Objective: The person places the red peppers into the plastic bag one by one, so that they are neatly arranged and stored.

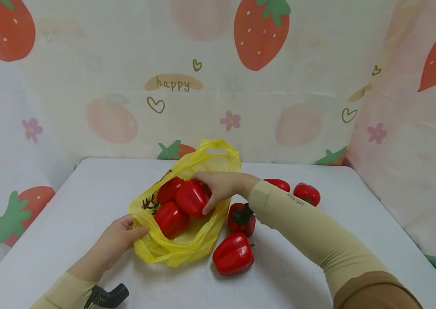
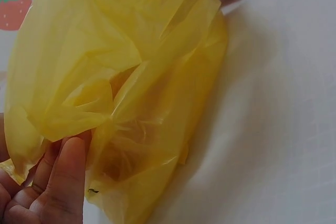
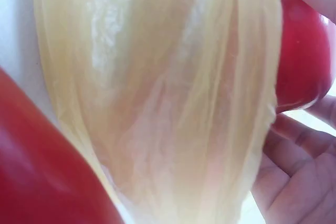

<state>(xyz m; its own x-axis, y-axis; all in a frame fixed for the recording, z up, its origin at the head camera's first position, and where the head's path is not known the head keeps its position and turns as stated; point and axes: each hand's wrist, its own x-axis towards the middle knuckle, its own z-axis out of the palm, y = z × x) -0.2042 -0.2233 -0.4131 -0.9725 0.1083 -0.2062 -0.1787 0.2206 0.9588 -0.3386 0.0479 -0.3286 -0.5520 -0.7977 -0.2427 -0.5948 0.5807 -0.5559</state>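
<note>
A yellow plastic bag [image 1: 152, 246] lies on the table with its mouth open toward me. My left hand [image 1: 115, 238] pinches the left edge of the bag's mouth between thumb and fingers; in the left wrist view the thumb and fingers [image 2: 65, 182] hold the crumpled film. Inside the bag, my right hand [image 1: 218, 188] grips a red bell pepper [image 1: 192, 199], its thumb on the near side. Two other red bell peppers, one behind [image 1: 169, 191] and one in front [image 1: 171, 219], sit against it. In the right wrist view, bag film partly hides the gripped pepper [image 3: 304, 51].
To the right of the bag stand a red bell pepper with a dark green stem [image 1: 239, 223] and another bell pepper [image 1: 233, 255] nearer me. Farther back, beyond my right sleeve, are two more, one [image 1: 278, 184] partly covered by the sleeve. A strawberry-printed curtain [image 1: 210, 116] borders the white table [image 1: 98, 184].
</note>
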